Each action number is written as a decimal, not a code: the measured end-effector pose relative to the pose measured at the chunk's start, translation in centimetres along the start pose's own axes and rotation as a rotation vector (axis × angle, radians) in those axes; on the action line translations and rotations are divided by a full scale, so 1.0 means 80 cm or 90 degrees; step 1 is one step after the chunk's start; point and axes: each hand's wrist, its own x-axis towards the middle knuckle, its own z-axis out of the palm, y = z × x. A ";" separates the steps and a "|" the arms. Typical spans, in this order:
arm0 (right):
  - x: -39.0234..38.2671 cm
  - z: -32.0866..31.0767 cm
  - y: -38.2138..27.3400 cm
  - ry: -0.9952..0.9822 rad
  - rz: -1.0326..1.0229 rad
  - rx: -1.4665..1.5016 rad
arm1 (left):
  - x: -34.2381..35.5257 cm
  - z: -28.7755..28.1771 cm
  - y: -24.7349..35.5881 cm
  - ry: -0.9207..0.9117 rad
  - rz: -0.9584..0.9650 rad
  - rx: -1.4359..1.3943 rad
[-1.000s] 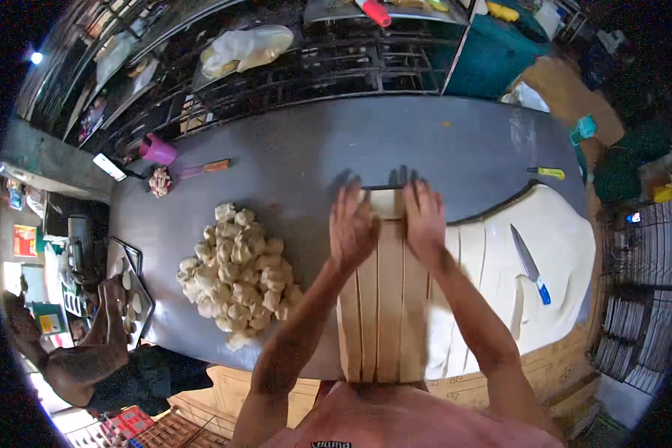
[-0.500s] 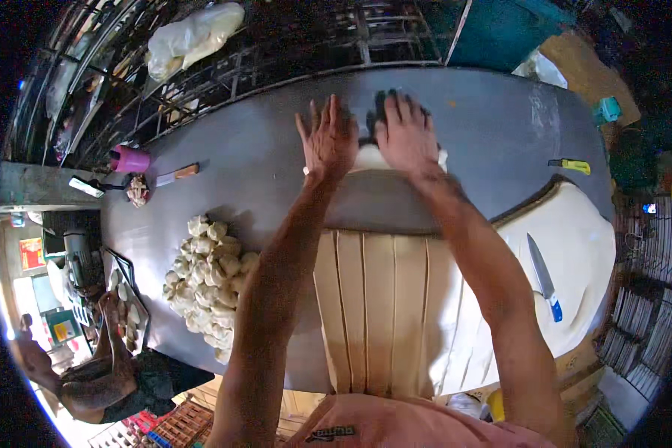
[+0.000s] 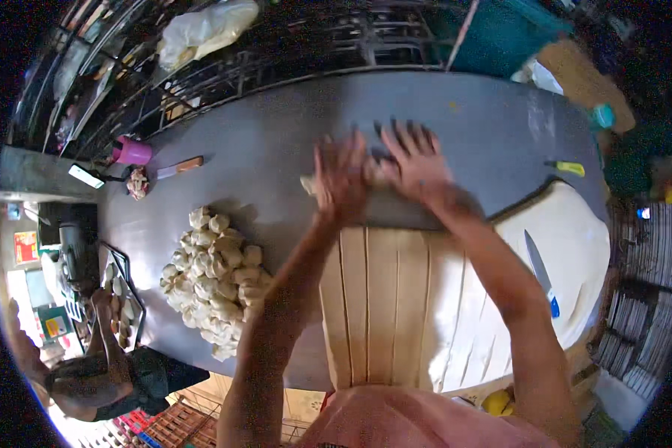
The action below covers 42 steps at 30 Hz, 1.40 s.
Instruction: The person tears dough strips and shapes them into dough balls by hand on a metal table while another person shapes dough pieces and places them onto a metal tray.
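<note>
1. A pink cup [image 3: 131, 151] and a wood-handled knife [image 3: 179, 166] are sitting near the table's [image 3: 276, 142] far left edge.
2. A heap of dough lumps [image 3: 210, 278] is lying left of the person's left forearm, well apart from the hands.
3. The left hand [image 3: 341, 181] and right hand [image 3: 417, 163] are pressing flat, fingers spread, on a dough roll [image 3: 313, 184], gripping nothing.
4. The roll is lying across the table just beyond the cut dough strips [image 3: 384, 299].
5. A blue-handled knife [image 3: 540, 273] is resting on the uncut dough sheet [image 3: 575, 254] to the right.
6. A yellow tool [image 3: 567, 167] is lying near the right edge; bare table is stretching beyond the hands.
</note>
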 end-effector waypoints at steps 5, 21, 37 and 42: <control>-0.003 0.055 -0.029 0.046 0.277 -0.055 | 0.009 0.049 -0.020 0.016 -0.159 0.070; -0.164 -0.161 -0.141 -0.086 0.245 0.280 | -0.129 -0.130 -0.050 -0.224 -0.189 -0.415; -0.360 -0.197 -0.385 -0.117 0.012 0.183 | -0.488 -0.280 0.062 -0.130 -0.254 -0.760; -0.332 -0.120 -0.372 -0.382 -0.012 0.474 | -0.484 -0.262 0.082 -0.166 -0.330 -0.714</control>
